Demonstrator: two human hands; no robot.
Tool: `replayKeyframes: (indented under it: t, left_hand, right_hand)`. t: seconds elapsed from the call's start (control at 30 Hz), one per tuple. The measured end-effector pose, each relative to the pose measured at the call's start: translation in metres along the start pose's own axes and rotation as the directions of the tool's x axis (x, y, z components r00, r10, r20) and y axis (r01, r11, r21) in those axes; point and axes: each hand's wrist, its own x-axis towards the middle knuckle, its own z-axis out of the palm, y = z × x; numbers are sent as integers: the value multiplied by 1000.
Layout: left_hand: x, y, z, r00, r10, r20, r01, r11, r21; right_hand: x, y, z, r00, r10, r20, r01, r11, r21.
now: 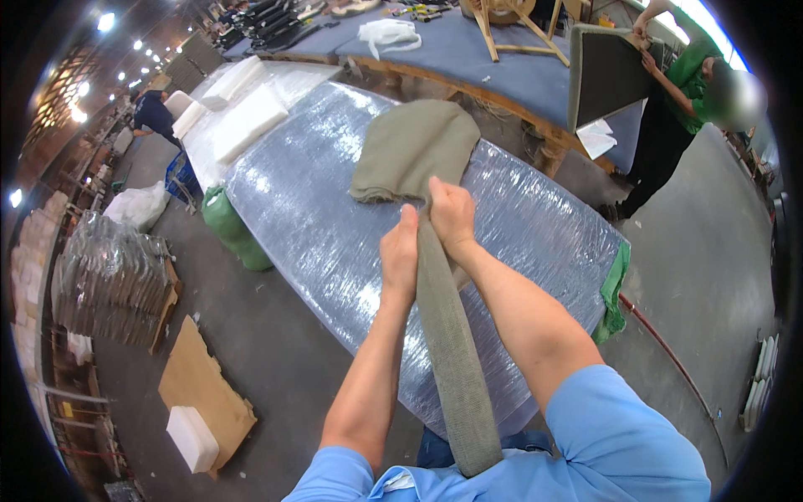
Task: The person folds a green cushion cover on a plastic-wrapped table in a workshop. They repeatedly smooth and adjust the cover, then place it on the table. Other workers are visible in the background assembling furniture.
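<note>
Both my hands are closed on an olive-green fabric-covered piece, whose long narrow side [452,351] runs from my fists back to my shirt front. My left hand [400,255] grips its left edge, thumb pointing up. Against the far end, on the right, my right hand [450,216] is clenched, pinching the cloth. What lies inside the fabric is hidden. Just beyond my fists a folded olive-green cloth [418,146] spreads over the table [309,226], which is wrapped in shiny clear plastic film.
White foam blocks [251,124] lie at the table's far left end. A green sack [232,230] stands beside it; a green cloth [615,293] hangs at the right corner. A red hose [669,343] crosses the floor. At right, a person [682,92] holds a dark panel [611,75].
</note>
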Motion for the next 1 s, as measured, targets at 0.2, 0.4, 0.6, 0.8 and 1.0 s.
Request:
replayKeyframes:
  t: [0.2,0.4,0.6,0.8,1.0]
  left_hand:
    - [-13,-6,-17,995,67,-71,-70,997,-40]
    - [-63,6,-56,955,126,-267,-179,966,-184]
    - [-150,31,-32,779,347,-522,-308,937,164]
    - [-206,50,-17,707,439,-555,-397,895,203]
    - [-262,71,-23,710,398,-581,-450,891,61]
  right_hand:
    - [-22,-21,3,998,-36,56,41,996,-85]
    - [-117,-17,-71,953,-130,273,109,990,90]
    - [-199,-108,-219,430,-184,884,466,884,-42]
    - [-227,-121,-249,367,-39,929,482,862,-155]
    - [-248,-154,-265,308,-71,949,661,733,-159]
